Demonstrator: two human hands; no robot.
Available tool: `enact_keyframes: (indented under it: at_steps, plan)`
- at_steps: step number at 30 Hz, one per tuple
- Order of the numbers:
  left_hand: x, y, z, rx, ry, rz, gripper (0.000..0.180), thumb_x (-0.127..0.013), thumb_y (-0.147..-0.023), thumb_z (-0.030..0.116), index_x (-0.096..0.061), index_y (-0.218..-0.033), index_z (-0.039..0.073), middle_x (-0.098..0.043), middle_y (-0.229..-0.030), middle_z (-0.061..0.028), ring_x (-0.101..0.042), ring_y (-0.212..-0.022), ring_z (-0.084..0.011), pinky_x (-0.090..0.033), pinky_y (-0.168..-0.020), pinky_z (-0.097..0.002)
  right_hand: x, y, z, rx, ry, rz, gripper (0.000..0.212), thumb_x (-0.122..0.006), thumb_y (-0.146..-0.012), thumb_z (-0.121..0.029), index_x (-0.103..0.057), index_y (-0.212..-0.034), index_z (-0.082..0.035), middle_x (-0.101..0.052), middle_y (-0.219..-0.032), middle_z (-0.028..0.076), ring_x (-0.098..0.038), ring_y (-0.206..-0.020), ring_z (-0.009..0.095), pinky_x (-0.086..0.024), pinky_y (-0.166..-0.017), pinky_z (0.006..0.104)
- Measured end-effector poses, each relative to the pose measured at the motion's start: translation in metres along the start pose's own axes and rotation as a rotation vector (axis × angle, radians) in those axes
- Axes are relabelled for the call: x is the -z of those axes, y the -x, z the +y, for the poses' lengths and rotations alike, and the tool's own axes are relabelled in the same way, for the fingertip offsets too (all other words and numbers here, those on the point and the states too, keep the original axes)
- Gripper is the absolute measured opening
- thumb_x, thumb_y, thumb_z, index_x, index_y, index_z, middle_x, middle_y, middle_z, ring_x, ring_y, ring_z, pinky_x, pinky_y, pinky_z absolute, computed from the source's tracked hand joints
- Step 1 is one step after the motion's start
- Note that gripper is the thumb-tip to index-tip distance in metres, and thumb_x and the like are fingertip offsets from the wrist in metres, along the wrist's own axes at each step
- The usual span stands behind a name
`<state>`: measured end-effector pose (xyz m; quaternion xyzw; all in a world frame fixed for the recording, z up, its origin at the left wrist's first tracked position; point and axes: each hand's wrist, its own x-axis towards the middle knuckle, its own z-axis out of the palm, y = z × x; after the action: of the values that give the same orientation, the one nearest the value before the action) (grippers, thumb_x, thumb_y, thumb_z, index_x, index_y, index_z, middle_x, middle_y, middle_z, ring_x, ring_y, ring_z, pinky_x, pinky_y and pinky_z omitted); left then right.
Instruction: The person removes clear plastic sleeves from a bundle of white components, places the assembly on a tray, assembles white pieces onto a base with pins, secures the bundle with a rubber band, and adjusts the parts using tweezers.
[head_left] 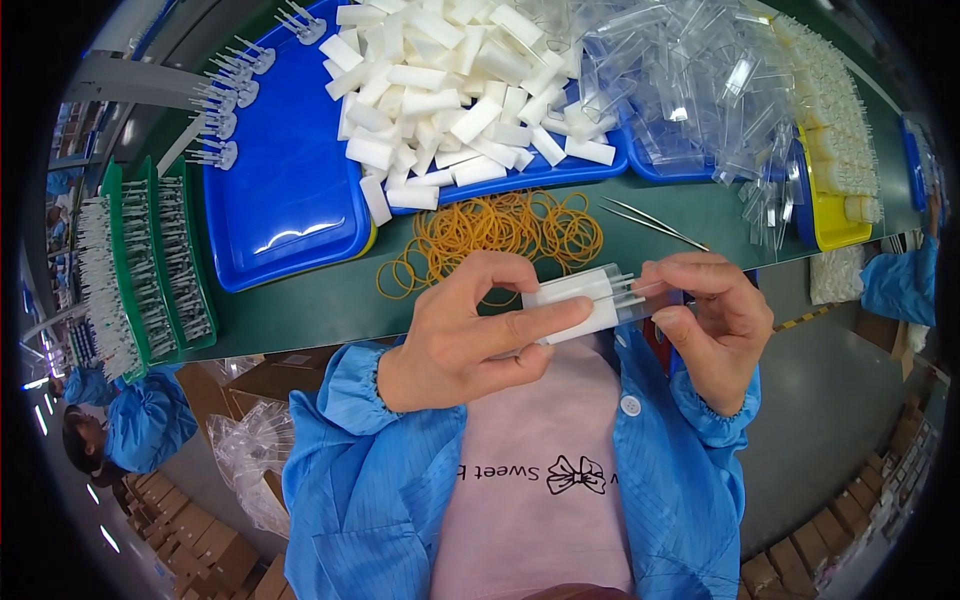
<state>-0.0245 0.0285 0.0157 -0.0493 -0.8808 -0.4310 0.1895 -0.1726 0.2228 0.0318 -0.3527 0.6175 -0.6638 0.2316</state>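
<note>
My left hand [455, 335] grips a pair of white foam blocks [590, 325], its fingers laid along them. Thin white sticks [622, 283] poke out of the right end of the blocks. At that end my right hand [722, 325] pinches a clear plastic sleeve [638, 306] between thumb and fingers. The sleeve overlaps the stick tips; how far it reaches along the foam is hard to make out. Both hands are at the table's near edge, in front of a heap of tan rubber bands [500, 235].
A heap of white foam blocks [430, 100] fills a blue tray [500, 182]. Clear sleeves [690, 90] are piled right of it. Tweezers [655, 222] lie on the green table [300, 315]. Green racks [140, 270] stand left, a yellow bin [840, 232] right. Co-workers sit beyond both sides.
</note>
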Motion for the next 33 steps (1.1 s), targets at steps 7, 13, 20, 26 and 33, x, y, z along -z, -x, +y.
enact_keyframes:
  at_steps: [7, 13, 20, 26, 33]
  plan:
    - [-0.007, -0.005, -0.008, 0.358, 0.692, -0.091, 0.073, -0.074, -0.072, 0.021, -0.042, -0.135, 0.004, -0.047, -0.120, -0.0143, -0.051, -0.101, -0.0218, -0.045, -0.085, -0.0311, 0.004, 0.004, 0.006, 0.093, 0.138, -0.013, 0.034, -0.071, -0.071, 0.004, -0.066, -0.105, 0.001, -0.062, -0.104, 0.016, -0.061, -0.094, 0.022, -0.050, -0.077, 0.0298]
    - [-0.019, -0.007, -0.016, 0.970, 1.482, -0.377, 0.061, -0.058, -0.093, 0.026, -0.031, -0.141, 0.002, -0.055, -0.118, -0.0053, -0.055, -0.104, -0.0129, -0.045, -0.092, -0.0285, -0.010, -0.009, 0.002, 0.221, 0.619, -0.018, 0.052, -0.074, -0.067, -0.001, -0.059, -0.117, 0.000, -0.056, -0.117, 0.018, -0.058, -0.104, 0.029, -0.049, -0.085, 0.0340]
    - [-0.029, -0.011, -0.006, 0.866, 1.494, -0.247, 0.057, -0.064, -0.089, 0.022, -0.038, -0.136, 0.003, -0.055, -0.118, -0.0050, -0.055, -0.104, -0.0118, -0.045, -0.092, -0.0288, -0.027, -0.005, -0.001, 0.199, 0.559, -0.215, 0.092, -0.082, -0.056, -0.014, -0.038, -0.137, -0.002, -0.033, -0.140, 0.025, -0.037, -0.127, 0.043, -0.037, -0.101, 0.0468]
    - [-0.040, -0.005, -0.009, 0.786, 1.446, -0.238, 0.058, -0.066, -0.088, 0.026, -0.039, -0.134, 0.003, -0.054, -0.121, -0.0050, -0.055, -0.107, -0.0121, -0.044, -0.092, -0.0287, -0.035, -0.005, 0.013, 0.191, 0.705, -0.170, 0.094, -0.081, -0.057, -0.016, -0.036, -0.139, -0.006, -0.034, -0.138, 0.023, -0.039, -0.122, 0.043, -0.035, -0.100, 0.0487]
    - [-0.039, 0.000, -0.013, 0.875, 1.813, -0.267, 0.061, -0.060, -0.090, 0.037, -0.037, -0.135, 0.004, -0.055, -0.121, -0.0087, -0.055, -0.112, -0.0182, -0.046, -0.094, -0.0327, -0.040, -0.002, 0.014, 0.232, 0.585, -0.175, 0.087, -0.080, -0.057, -0.015, -0.043, -0.135, -0.010, -0.040, -0.131, 0.019, -0.043, -0.119, 0.038, -0.036, -0.099, 0.0485]
